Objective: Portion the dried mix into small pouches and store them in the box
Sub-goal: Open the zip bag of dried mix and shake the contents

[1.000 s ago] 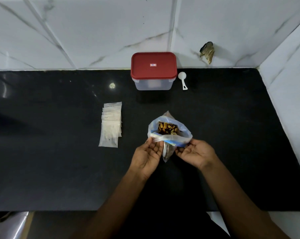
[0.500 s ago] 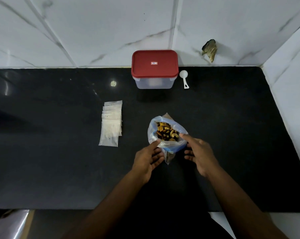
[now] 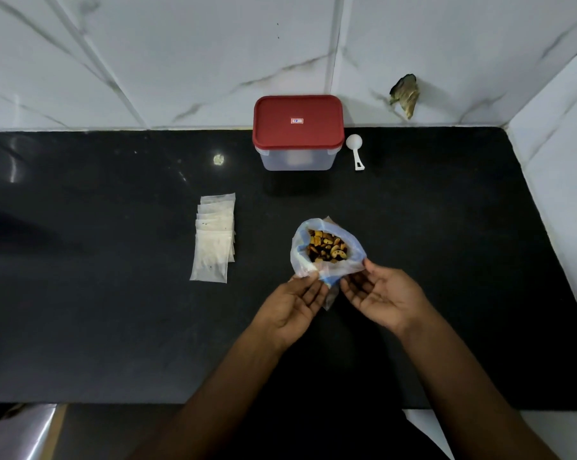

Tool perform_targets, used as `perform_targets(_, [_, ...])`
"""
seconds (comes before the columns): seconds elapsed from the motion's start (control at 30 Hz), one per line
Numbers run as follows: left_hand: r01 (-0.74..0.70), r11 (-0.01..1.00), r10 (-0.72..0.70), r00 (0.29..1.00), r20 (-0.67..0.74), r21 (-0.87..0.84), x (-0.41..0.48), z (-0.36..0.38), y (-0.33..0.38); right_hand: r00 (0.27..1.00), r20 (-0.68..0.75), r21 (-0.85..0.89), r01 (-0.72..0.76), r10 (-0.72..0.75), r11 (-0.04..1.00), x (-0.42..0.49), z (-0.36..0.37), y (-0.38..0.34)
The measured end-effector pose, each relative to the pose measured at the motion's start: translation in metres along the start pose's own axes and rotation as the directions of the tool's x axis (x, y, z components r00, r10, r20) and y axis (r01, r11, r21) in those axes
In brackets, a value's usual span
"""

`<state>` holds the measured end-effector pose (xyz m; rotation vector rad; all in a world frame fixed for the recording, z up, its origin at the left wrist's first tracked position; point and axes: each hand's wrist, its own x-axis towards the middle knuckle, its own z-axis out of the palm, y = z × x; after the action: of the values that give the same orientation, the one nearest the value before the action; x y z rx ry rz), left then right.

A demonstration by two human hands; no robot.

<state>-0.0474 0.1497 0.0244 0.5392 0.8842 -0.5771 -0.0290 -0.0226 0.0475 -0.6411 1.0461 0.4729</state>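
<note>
Since half a second ago the right hand [image 3: 383,300] has turned from palm-down over the bag's mouth to palm-up, and its thumb and forefinger now pinch the right side of the rim; the left hand [image 3: 293,303] has shifted only slightly and lies palm-up too, thumb and fingertips closing on the near-left rim. Between them the plastic bag [image 3: 313,263] is held open at the middle of the black counter [image 3: 446,260], in front of the person. Its mouth gapes upward and a little away from the person, while its crumpled bottom trails back toward the person between the two hands, so its long axis runs roughly near to far. It is a thin, translucent, wrinkled film, whitish with a blue strip at the near edge. Inside it lies the dried mix [image 3: 327,249], a heap of small irregular pieces in yellow, brown and near-black. To the left, well apart from the bag, flat rectangular clear pouches [image 3: 214,237] lie fanned in an overlapping stack, long sides running near to far. At the back of the counter stands the box [image 3: 297,159], a rounded rectangular tub of cloudy plastic closed by a smooth red lid [image 3: 297,121], long side parallel to the wall. Just beside it on the right lies a white plastic scoop [image 3: 355,149], bowl toward the white veined marble wall [image 3: 181,61], handle pointing toward the person.
</note>
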Motion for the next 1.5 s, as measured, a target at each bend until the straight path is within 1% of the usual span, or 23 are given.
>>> perform_targets(0.07, [-0.017,1.0,0.018,0.999,0.043,-0.021,0.001,-0.001,-0.002,0.998,-0.003,0.059,-0.062,0.062,0.996,0.005,-0.002,-0.003])
perform_targets(0.2, [-0.056,0.998,0.055,0.996,0.073,0.002,0.006,-0.003,-0.008,0.995,-0.022,0.043,-0.094,0.095,0.995,0.016,-0.003,0.005])
perform_targets(0.27, [-0.064,0.993,0.061,0.997,0.042,0.1,0.011,-0.005,-0.01,0.997,-0.053,-0.017,-0.058,0.057,0.998,0.022,-0.001,0.01])
perform_targets(0.4, [-0.072,0.943,0.099,0.993,-0.064,0.326,0.014,-0.009,-0.006,0.996,-0.075,-0.221,0.023,-0.041,0.975,0.027,0.001,0.011])
perform_targets(0.5, [-0.073,0.859,0.149,0.983,-0.111,0.507,0.012,-0.007,0.002,0.991,-0.086,-0.345,0.063,-0.098,0.937,0.03,-0.002,0.01])
perform_targets(0.6, [-0.016,0.692,0.181,0.972,-0.152,0.722,0.015,-0.007,0.012,0.98,-0.115,-0.435,0.096,-0.161,0.895,0.03,-0.004,0.009])
perform_targets(0.67, [-0.02,0.598,0.235,0.96,-0.151,0.801,0.018,-0.007,0.022,0.962,-0.117,-0.513,0.154,-0.246,0.845,0.032,-0.004,0.006])
perform_targets(0.7, [-0.065,0.557,0.301,0.945,-0.127,0.828,0.02,-0.007,0.027,0.945,-0.099,-0.574,0.202,-0.312,0.794,0.032,-0.003,0.004])
perform_targets(0.73, [-0.138,0.499,0.39,0.917,-0.08,0.855,0.023,-0.007,0.031,0.916,-0.064,-0.655,0.261,-0.396,0.71,0.032,-0.002,0.002])
perform_targets(0.8, [-0.273,0.309,0.542,0.838,0.067,0.911,0.028,-0.005,0.041,0.824,0.07,-0.79,0.39,-0.562,0.474,0.032,-0.003,-0.002])
perform_targets(0.83, [-0.317,0.212,0.576,0.804,0.144,0.924,0.031,-0.004,0.046,0.775,0.159,-0.824,0.445,-0.612,0.35,0.032,-0.003,-0.003])
perform_targets(0.9, [-0.374,0.086,0.579,0.773,0.259,0.923,0.037,0.001,0.052,0.693,0.299,-0.848,0.508,-0.656,0.149,0.034,-0.002,-0.004])
perform_targets(0.97, [-0.401,0.014,0.557,0.764,0.326,0.916,0.041,0.005,0.055,0.638,0.37,-0.847,0.531,-0.675,0.037,0.038,0.0,-0.004])
perform_targets(1.07, [-0.416,-0.042,0.548,0.75,0.369,0.908,0.045,0.011,0.059,0.624,0.378,-0.863,0.505,-0.684,-0.016,0.045,0.004,-0.009])
perform_targets(1.13, [-0.409,-0.035,0.53,0.766,0.364,0.912,0.049,0.014,0.062,0.65,0.354,-0.888,0.459,-0.673,-0.024,0.046,0.008,-0.016])
perform_targets(1.17, [-0.4,0.0,0.507,0.79,0.345,0.916,0.05,0.016,0.064,0.676,0.33,-0.898,0.44,-0.659,0.002,0.046,0.011,-0.02])
perform_targets(1.2, [-0.385,0.073,0.473,0.825,0.308,0.92,0.051,0.018,0.065,0.707,0.3,-0.904,0.425,-0.64,0.046,0.046,0.013,-0.024])
perform_targets(1.23, [-0.363,0.185,0.422,0.868,0.26,0.913,0.05,0.021,0.067,0.748,0.257,-0.905,0.408,-0.612,0.118,0.049,0.015,-0.027])
perform_targets(1.33, [-0.234,0.518,0.233,0.964,0.127,0.823,0.049,0.029,0.07,0.885,0.036,-0.822,0.29,-0.463,0.49,0.053,0.026,-0.034])
perform_targets(1.37, [-0.182,0.611,0.167,0.981,0.1,0.771,0.05,0.029,0.07,0.912,-0.013,-0.776,0.249,-0.409,0.579,0.054,0.03,-0.035])
perform_targets(1.4, [-0.139,0.672,0.114,0.99,0.085,0.727,0.05,0.028,0.07,0.932,-0.046,-0.753,0.204,-0.36,0.625,0.054,0.033,-0.036])
perform_targets(1.43, [-0.112,0.711,0.079,0.994,0.08,0.694,0.051,0.028,0.068,0.942,-0.066,-0.752,0.169,-0.328,0.637,0.056,0.035,-0.035])
perform_targets(1.5, [-0.099,0.704,0.09,0.995,0.049,0.703,0.055,0.028,0.063,0.941,-0.071,-0.782,0.154,-0.331,0.604,0.06,0.034,-0.03])
